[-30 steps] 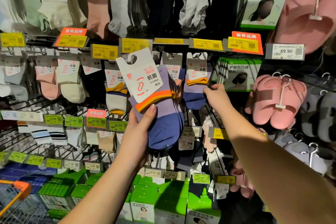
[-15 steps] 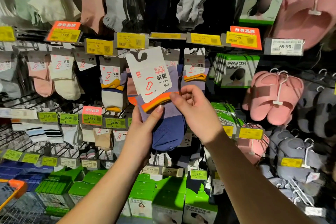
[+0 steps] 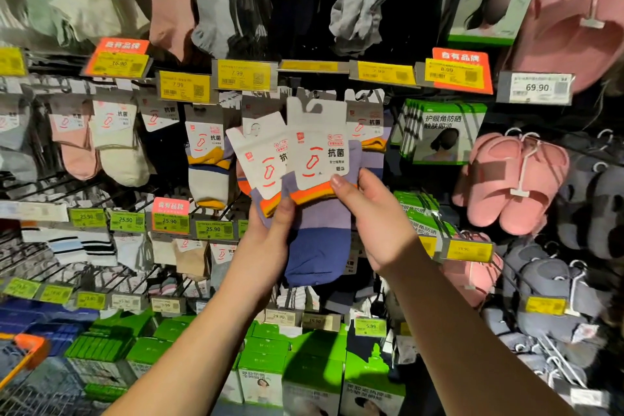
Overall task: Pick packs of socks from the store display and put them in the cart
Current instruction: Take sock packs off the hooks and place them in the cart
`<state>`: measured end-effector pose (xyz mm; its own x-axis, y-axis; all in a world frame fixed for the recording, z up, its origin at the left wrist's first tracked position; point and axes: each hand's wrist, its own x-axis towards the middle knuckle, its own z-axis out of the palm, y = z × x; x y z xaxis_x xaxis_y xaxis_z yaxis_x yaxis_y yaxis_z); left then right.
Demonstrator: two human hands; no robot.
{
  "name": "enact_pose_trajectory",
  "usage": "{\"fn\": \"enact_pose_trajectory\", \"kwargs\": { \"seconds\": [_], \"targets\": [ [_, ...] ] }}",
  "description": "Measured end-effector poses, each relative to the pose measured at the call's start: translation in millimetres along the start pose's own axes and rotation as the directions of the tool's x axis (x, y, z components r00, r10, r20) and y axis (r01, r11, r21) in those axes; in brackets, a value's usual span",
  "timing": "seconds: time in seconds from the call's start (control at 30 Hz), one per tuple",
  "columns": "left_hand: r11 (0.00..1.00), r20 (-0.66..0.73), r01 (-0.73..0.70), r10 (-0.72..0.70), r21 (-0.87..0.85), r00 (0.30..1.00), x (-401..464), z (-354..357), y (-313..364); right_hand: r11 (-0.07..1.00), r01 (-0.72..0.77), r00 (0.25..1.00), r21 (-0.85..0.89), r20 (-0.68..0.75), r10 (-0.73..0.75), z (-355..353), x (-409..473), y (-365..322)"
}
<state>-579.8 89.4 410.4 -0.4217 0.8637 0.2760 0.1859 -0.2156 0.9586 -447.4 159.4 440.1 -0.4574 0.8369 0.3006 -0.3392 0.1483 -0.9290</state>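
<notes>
Head view looks straight at the sock display [image 3: 209, 152], and both my hands are up in front of it, each grasping a pack of socks. My left hand [image 3: 270, 246] grips the left pack [image 3: 261, 162] from below, thumb laid over its orange band, the white card tilted toward the left. My right hand [image 3: 374, 216] pinches the right pack [image 3: 317, 206] at its orange cuff, thumb on the front just under the card; this pack stands nearly upright, its lilac and dark blue foot hanging down between my two wrists. The right pack overlaps the left one, so the two touch and the right card covers part of the left card. Both packs are off the hooks and held just in front of the same kind of socks hanging behind them. Yellow price tags [image 3: 244, 74] run along the rail above. Pink slippers [image 3: 513, 182] hang well off to the right. Green boxes [image 3: 314, 365] sit on the lowest shelf. Only the orange corner of the cart [image 3: 28, 353] shows at the bottom left, well apart from the packs.
</notes>
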Motion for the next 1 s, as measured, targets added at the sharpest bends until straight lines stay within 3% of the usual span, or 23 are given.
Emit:
{"fn": "enact_pose_trajectory", "kwargs": {
  "seconds": [0.23, 0.37, 0.5, 0.6, 0.83, 1.0],
  "targets": [
    [0.985, -0.029, 0.076, -0.081, -0.152, 0.996, 10, -3, -12, 0.975, -0.038, 0.997, 0.221, -0.06, 0.052, -9, 5, 4],
    [0.994, -0.087, 0.018, -0.028, -0.105, 0.996, 10, -1, -9, 0.943, -0.031, 0.994, 0.331, -0.092, 0.065, -18, 7, 2],
    [0.996, -0.134, 0.033, -0.044, -0.078, 0.99, 8, -2, -3, 0.932, 0.002, 0.973, 0.362, -0.217, 0.082, -42, 14, -2],
    [0.998, -0.185, 0.043, -0.052, -0.054, 0.981, 3, -6, 2, 0.984, 0.006, 0.95, 0.178, -0.31, 0.05, -65, 22, -2],
    [0.998, -0.215, 0.064, -0.057, 0.028, 0.975, -3, -6, 12, 0.959, -0.03, 0.962, -0.281, -0.268, -0.048, -80, 51, -8],
    [0.997, -0.216, 0.073, -0.067, 0.02, 0.974, 0, -6, 14, 0.945, -0.015, 0.952, -0.327, -0.292, -0.086, -78, 82, -17]
  ]
}}
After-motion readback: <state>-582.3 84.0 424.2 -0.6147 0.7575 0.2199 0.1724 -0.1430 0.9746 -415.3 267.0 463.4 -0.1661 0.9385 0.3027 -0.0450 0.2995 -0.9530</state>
